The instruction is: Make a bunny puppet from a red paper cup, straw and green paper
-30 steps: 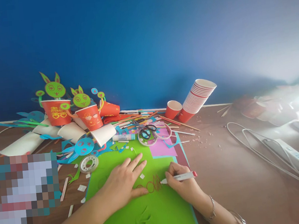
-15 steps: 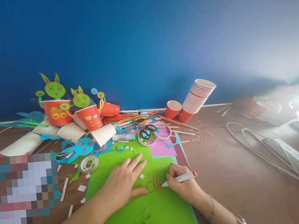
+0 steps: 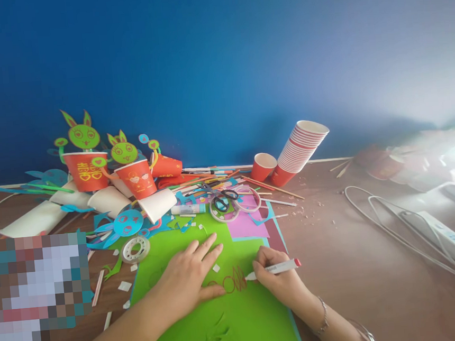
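A green sheet of paper lies on the table in front of me, with red curved lines drawn near its middle. My left hand rests flat on the sheet, fingers spread, its thumb beside a small red circle. In my right hand is a white marker with a red end, its tip at the right side of the drawn lines. Thin green paper strips lie on the sheet nearer to me.
Paper cups with green rabbit figures stand at the back left. Black-handled scissors, tape rolls, a glue stick and scraps crowd the sheet's far edge. A tilted cup stack stands behind; a power strip with cables lies right.
The marker in my right hand has shifted very slightly, its tip a little higher and further left beside the red lines. My left hand has stayed in place.
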`<state>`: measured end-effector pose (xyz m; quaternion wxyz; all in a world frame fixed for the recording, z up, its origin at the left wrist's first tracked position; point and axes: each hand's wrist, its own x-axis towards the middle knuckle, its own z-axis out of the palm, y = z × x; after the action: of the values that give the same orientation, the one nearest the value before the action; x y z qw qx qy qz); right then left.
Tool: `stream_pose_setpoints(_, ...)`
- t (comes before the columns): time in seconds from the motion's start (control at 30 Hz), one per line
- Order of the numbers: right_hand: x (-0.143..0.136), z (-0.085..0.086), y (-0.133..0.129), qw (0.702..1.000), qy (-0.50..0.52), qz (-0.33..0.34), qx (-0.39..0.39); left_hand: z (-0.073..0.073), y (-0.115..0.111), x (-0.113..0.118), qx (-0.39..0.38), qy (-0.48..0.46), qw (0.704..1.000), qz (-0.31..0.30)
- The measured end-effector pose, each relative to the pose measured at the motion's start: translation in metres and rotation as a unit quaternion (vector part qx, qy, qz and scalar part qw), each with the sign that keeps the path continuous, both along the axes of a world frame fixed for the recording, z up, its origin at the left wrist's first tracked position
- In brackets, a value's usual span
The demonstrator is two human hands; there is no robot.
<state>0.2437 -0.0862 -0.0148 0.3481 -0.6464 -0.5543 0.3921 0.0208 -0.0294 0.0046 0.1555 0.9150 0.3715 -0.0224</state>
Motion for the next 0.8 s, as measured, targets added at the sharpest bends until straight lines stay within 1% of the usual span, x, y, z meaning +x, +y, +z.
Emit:
stream_pose_setpoints(0.2, -0.0004, -0.0035, -0.0007, 0.999, -0.039, 0.006, 0.021, 0.0002, 0.0001, -0.0004, 0.003, 0.001, 1.0, -0.002)
stream_pose_setpoints(0.33, 0.0, -0.0027, -0.0014, 0.998, -0.05, 0.026, 0.017, 0.0016, 0.0007, 0.0003, 0.0, 0.003, 1.0, -0.001)
stream_pose_setpoints(0.53, 0.0013, -0.0017, -0.0012, 0.997, -0.063, 0.048, 0.016, -0.0021, 0.0002, -0.0007, 0.004, -0.01, 1.0, 0.003)
stream_pose_setpoints(0.7, 0.0012, -0.0015, 0.0, 0.999, -0.025, 0.029, -0.001, -0.0005, 0.0, -0.0005, -0.002, -0.008, 1.0, 0.004)
stream_pose_setpoints(0.8, -0.0004, -0.0001, -0.0002, 0.999, -0.033, 0.016, 0.002, 0.0023, 0.0, 0.0001, -0.006, -0.004, 1.0, 0.003)
